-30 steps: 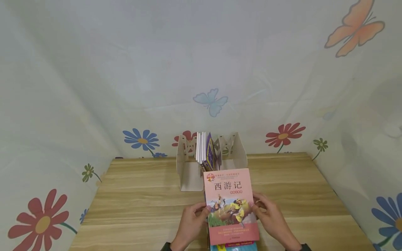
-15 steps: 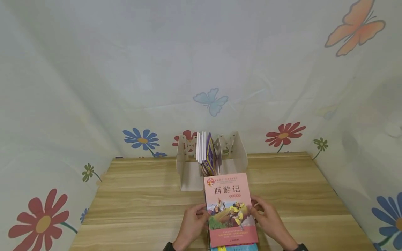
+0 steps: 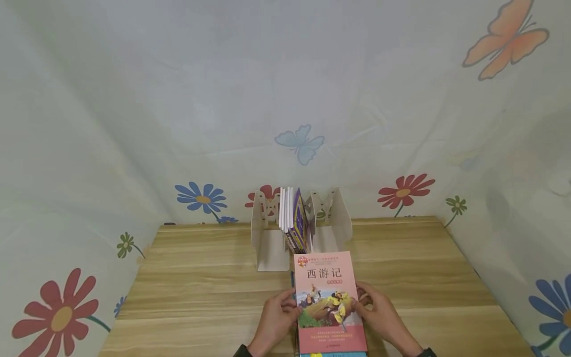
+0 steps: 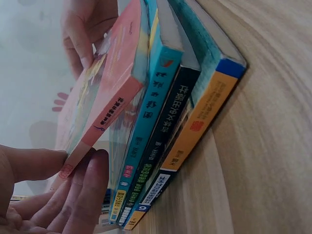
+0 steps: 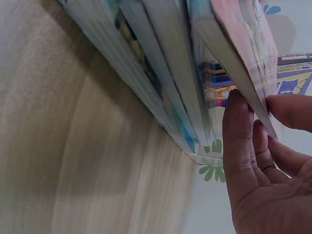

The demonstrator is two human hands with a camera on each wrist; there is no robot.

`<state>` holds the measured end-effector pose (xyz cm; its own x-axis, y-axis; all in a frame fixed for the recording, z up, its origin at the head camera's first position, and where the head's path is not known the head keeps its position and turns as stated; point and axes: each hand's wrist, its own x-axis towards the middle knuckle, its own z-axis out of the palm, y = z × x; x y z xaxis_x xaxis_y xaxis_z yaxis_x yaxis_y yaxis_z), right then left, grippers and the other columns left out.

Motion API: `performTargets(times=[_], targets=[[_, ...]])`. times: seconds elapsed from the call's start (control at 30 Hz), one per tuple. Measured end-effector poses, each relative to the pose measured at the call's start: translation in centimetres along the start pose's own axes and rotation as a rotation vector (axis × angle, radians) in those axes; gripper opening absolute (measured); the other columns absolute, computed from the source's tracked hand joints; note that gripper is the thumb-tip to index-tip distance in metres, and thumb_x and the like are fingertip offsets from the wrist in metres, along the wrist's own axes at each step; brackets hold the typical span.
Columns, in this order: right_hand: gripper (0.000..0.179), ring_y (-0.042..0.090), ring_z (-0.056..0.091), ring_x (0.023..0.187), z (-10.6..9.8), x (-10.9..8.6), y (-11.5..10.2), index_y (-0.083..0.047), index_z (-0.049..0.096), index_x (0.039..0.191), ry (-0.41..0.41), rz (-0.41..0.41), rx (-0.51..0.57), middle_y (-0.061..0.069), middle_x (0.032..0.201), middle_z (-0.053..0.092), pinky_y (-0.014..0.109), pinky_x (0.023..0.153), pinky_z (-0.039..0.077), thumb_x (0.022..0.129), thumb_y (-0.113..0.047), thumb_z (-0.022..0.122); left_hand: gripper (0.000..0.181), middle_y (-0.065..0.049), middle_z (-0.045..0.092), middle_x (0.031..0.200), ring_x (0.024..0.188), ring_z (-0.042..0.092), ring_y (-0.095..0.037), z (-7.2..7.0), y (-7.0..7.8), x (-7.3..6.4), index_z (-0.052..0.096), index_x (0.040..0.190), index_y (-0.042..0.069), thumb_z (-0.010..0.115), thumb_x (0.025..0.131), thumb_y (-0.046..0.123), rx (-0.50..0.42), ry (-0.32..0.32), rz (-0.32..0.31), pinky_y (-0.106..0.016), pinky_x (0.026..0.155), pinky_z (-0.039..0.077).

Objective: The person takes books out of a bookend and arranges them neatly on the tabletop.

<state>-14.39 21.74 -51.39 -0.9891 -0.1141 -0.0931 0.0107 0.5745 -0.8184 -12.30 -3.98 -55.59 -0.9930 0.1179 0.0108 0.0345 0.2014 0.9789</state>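
A pink book [image 3: 330, 302] with an illustrated cover lies face up over a stack of books. My left hand [image 3: 275, 320] pinches its spine edge, thumb on the cover and fingers beneath, as the left wrist view shows. On the opposite edge my right hand [image 3: 379, 315] pinches the page side between thumb and fingers. The far end of the pink book is lifted off the stack, while its near end is close over it. Below it are a teal book [image 4: 156, 92], a dark book [image 4: 168, 124] and a thicker orange-spined book [image 4: 202, 122] on the table.
A white desktop book rack [image 3: 272, 255] stands behind the stack, against the patterned curtain [image 3: 223, 109]. Several upright books [image 3: 290, 213] lean in its middle section. The wooden table [image 3: 200, 282] extends to both sides.
The pink book has come down and nearer to me, and has shifted slightly right at its far end. Both hands have kept hold of its edges.
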Motion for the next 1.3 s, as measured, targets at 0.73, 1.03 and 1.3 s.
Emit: performTargets(times=[0.73, 1.03, 1.3], targets=[[0.043, 0.014, 0.057, 0.075, 1.1, 0.4, 2.0, -0.001, 0.053, 0.124, -0.015, -0.062, -0.004, 0.004, 0.090, 0.058, 0.028, 0.059, 0.051, 0.083, -0.006, 0.065, 0.039, 0.000, 0.060, 0.089, 0.070, 0.058, -0.007, 0.0, -1.3, -0.3, 0.058, 0.114, 0.000, 0.070, 0.078, 0.006, 0.117, 0.007, 0.035, -0.024, 0.054, 0.053], [0.041, 0.012, 0.056, 0.073, 1.4, 0.3, 2.5, -0.003, 0.056, 0.120, 0.011, -0.110, -0.037, 0.001, 0.086, 0.059, 0.027, 0.058, 0.051, 0.081, -0.006, 0.067, 0.040, -0.002, 0.058, 0.088, 0.066, 0.058, -0.008, 0.0, -1.8, -0.5, 0.057, 0.116, -0.004, 0.069, 0.079, 0.006, 0.098, -0.013, 0.047, -0.024, 0.050, 0.051], [0.044, 0.013, 0.053, 0.073, 1.5, 0.2, 2.3, -0.001, 0.054, 0.122, 0.011, -0.081, -0.032, 0.001, 0.084, 0.057, 0.027, 0.058, 0.049, 0.081, -0.005, 0.067, 0.039, -0.001, 0.057, 0.087, 0.067, 0.057, -0.007, 0.1, -2.4, -0.3, 0.058, 0.114, -0.004, 0.070, 0.078, 0.007, 0.122, -0.004, 0.052, -0.023, 0.051, 0.051]])
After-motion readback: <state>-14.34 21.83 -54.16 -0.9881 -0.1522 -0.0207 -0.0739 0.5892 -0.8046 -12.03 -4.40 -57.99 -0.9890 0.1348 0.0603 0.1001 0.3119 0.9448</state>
